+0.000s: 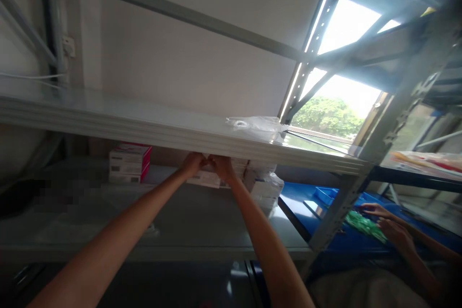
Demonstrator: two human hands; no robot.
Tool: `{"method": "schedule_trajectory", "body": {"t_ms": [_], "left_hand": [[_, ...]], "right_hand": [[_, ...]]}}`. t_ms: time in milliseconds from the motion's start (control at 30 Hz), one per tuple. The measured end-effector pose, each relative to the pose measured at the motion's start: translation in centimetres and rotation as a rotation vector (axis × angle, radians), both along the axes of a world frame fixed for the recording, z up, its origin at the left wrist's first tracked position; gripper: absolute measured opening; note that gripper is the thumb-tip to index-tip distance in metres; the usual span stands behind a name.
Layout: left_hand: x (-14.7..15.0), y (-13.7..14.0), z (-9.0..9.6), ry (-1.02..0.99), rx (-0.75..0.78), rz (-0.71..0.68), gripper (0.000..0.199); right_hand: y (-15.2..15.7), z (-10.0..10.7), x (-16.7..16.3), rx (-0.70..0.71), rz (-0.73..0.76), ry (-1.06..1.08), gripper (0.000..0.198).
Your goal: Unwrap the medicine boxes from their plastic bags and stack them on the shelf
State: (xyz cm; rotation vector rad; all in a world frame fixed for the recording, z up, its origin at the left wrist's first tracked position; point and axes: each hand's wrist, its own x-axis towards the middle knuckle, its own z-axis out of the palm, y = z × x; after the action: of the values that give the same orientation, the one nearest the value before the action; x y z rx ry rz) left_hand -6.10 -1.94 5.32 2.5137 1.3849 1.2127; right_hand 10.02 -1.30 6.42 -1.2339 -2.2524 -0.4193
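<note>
Both my arms reach under the edge of the upper shelf toward white boxes [204, 179] on the lower shelf. My left hand [195, 162] is bent at the top of these boxes. Close beside it, almost touching, is my right hand [221, 166], also curled over the boxes. The fingers of both hands are hidden by the backs of the hands and the shelf edge, so their grip does not show. Right of my right hand stand more white boxes [262, 188] with clear plastic [275, 180] on them.
Two white and pink boxes [130, 161] are stacked on the lower shelf [173, 216] at left. A crumpled plastic bag [254, 123] lies on the upper shelf [144, 118]. Beyond the metal upright [355, 192], another person's hands [390, 224] handle green material [366, 225] over a blue table [298, 204].
</note>
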Motion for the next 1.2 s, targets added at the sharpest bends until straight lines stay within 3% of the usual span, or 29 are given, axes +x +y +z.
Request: {"method": "schedule_trajectory", "body": {"t_ms": [233, 367, 467, 633, 733, 833, 967, 1067, 1200], "left_hand": [[-3.1, -4.7, -8.4, 0.175, 0.001, 0.086, 0.019], [-3.5, -6.1, -12.2, 0.046, 0.013, 0.063, 0.016], [-3.5, -6.0, -14.0, -0.163, -0.034, 0.037, 0.014], [-3.4, -4.9, -15.4, -0.435, -0.092, 0.082, 0.008], [-3.5, -4.8, -15.3, -0.483, -0.062, 0.058, 0.010], [-4.1, -5.2, -15.0, -0.475, -0.029, 0.083, 0.009], [-5.5, -6.7, -15.2, -0.436, 0.047, 0.333, 0.021], [-6.1, -8.1, -15.6, -0.398, 0.088, 0.548, 0.029], [-5.8, -9.1, -15.2, -0.391, 0.096, 0.712, 0.031]], "right_hand": [[-4.9, -8.1, -3.1, -0.097, 0.106, 0.007, 0.021], [-6.0, -12.0, -3.7, -0.073, 0.125, 0.039, 0.019], [-5.8, -15.0, -4.0, -0.075, 0.088, 0.206, 0.016], [-4.7, -18.4, -4.0, -0.129, 0.158, 0.695, 0.012], [-4.6, -18.6, -3.9, -0.136, 0.251, 0.800, 0.011], [-4.8, -18.3, -3.7, -0.137, 0.252, 0.840, 0.014], [-5.1, -18.3, -3.3, -0.088, 0.167, 0.886, 0.021], [-4.9, -18.8, -2.9, -0.049, 0.072, 1.052, 0.021], [-4.6, -19.3, -2.4, -0.043, 0.001, 1.238, 0.022]]}}
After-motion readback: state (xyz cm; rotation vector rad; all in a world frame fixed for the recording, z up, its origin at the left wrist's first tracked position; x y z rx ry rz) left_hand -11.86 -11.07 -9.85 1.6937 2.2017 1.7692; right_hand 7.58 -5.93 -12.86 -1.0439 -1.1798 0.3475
